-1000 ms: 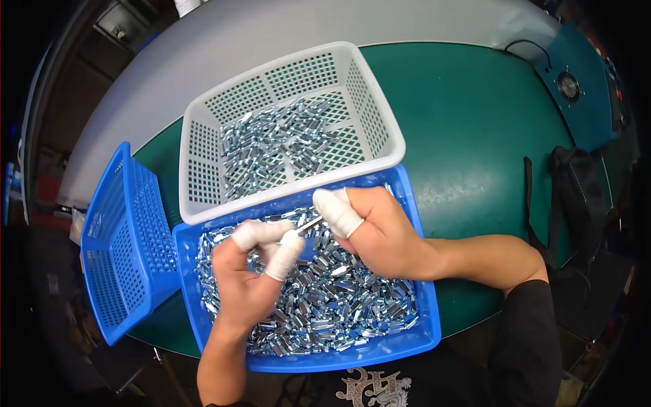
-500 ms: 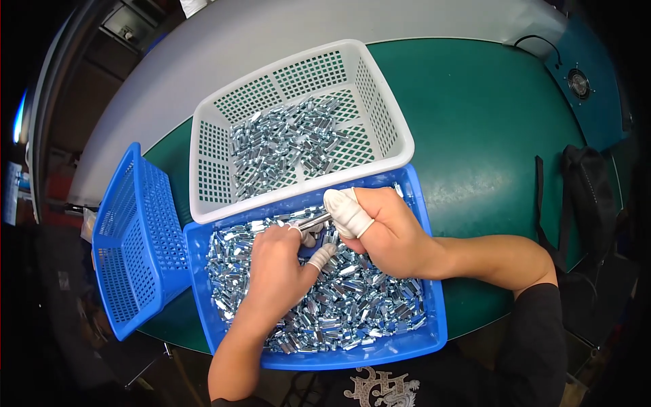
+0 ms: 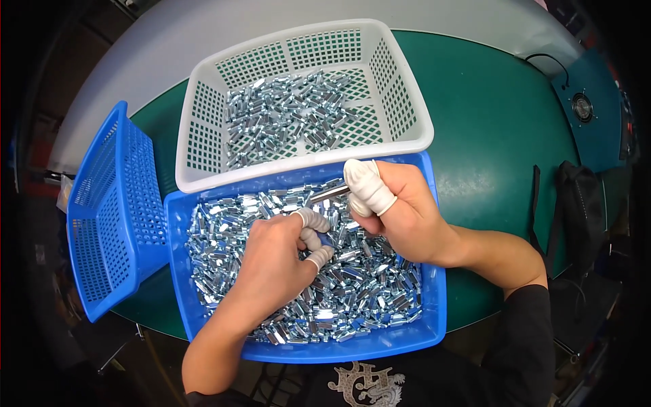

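Observation:
My right hand [image 3: 400, 203], white finger cots on its thumb and fingers, grips a slim metal rod [image 3: 329, 194] that points left over the blue bin. What sort of tool the rod is cannot be made out. Beside its tip, my left hand [image 3: 281, 254] is low over the shiny hexagonal metal pieces [image 3: 352, 298], its finger cots curled toward the thumb. Whatever lies between those fingers is hidden. The pieces cover the floor of the solid blue bin [image 3: 400, 347].
Overlapping the bin's far edge, a white slotted basket [image 3: 407, 102] holds more metal pieces. A blue perforated basket [image 3: 146, 197] stands tilted at the left. On the green tabletop [image 3: 481, 136], a teal box with a fan [image 3: 590, 112] is far right, near a black bag [image 3: 576, 210].
My left fingers have curled in toward the thumb, and the rod's tip now stands apart from them. The baskets and bin sit slightly higher and farther left in view.

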### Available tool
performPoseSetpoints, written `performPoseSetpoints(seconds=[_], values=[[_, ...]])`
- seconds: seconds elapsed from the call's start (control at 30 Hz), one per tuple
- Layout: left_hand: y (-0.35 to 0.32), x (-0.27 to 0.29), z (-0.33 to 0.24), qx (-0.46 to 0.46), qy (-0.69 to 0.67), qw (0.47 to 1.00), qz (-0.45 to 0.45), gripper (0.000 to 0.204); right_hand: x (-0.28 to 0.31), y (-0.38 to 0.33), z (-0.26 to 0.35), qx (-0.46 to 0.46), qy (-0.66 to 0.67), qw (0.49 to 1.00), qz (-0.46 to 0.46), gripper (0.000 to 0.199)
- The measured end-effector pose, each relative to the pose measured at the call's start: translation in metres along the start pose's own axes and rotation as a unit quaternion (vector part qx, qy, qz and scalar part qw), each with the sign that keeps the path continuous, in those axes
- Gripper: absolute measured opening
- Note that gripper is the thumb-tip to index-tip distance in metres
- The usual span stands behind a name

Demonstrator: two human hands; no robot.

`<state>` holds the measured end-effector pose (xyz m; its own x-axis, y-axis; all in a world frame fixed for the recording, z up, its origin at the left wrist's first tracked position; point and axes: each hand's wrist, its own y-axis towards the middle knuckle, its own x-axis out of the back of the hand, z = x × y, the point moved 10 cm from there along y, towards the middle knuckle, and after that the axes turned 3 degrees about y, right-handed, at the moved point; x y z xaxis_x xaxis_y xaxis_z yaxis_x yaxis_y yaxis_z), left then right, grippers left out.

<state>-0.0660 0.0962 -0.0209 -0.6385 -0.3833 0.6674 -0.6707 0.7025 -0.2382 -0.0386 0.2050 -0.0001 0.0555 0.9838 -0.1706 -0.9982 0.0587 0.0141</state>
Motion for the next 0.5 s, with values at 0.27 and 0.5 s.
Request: performPoseSetpoints(seconds=[0.27, 0.5], values=[[-0.018, 0.01, -0.024, -0.123, 0.219, 0.965, -0.076, 0.017, -0.001, 0.001, 0.001, 0.007, -0.009, 1.0, -0.008, 0.04], [-0.013, 0.005, -0.027, -0.106, 0.2, 0.974, 0.009, 0.018, 0.003, 0.001, 0.002, 0.024, -0.02, 1.0, -0.005, 0.04]])
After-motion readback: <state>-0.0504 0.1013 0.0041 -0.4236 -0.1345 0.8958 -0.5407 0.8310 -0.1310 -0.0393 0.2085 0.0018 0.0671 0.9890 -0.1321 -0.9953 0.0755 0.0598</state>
